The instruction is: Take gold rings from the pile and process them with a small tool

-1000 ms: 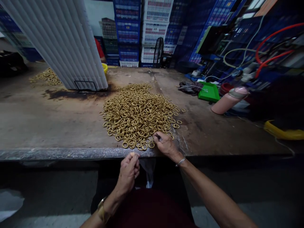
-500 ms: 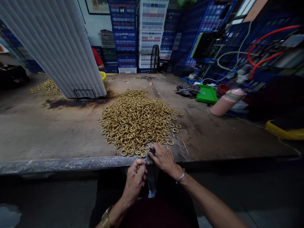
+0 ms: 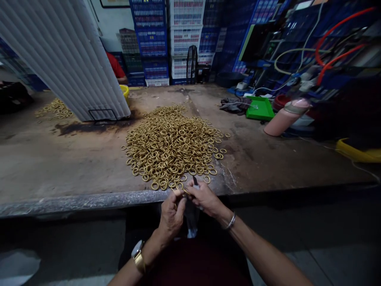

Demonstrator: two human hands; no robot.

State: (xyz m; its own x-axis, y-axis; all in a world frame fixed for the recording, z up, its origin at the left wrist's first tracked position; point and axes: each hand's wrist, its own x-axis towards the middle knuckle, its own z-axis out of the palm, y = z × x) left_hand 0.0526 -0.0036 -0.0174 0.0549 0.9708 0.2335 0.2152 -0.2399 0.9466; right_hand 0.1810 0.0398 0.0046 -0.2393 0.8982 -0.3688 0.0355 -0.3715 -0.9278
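Observation:
A wide heap of gold-coloured rings (image 3: 172,145) lies on the worn brown table (image 3: 89,163), reaching close to its front edge. At that edge my two hands meet, fingertips nearly touching. My right hand (image 3: 205,198) is closed round a small dark-tipped tool (image 3: 195,181) and also has a ring (image 3: 187,191) at its fingertips. My left hand (image 3: 172,210) has its fingers curled together, with a ring partly showing between them. Several loose rings lie just beyond my fingers.
A ribbed white panel (image 3: 71,59) leans in a wire stand at the left, with more rings behind it. At the right are a green tray (image 3: 260,108), a pink cylinder (image 3: 282,121) and hoses. A red sleeve (image 3: 115,65) shows behind the panel.
My right hand has moved in against my left, and a ring now shows at its fingertips. The dark tool tip has turned upward. The view has tilted slightly down.

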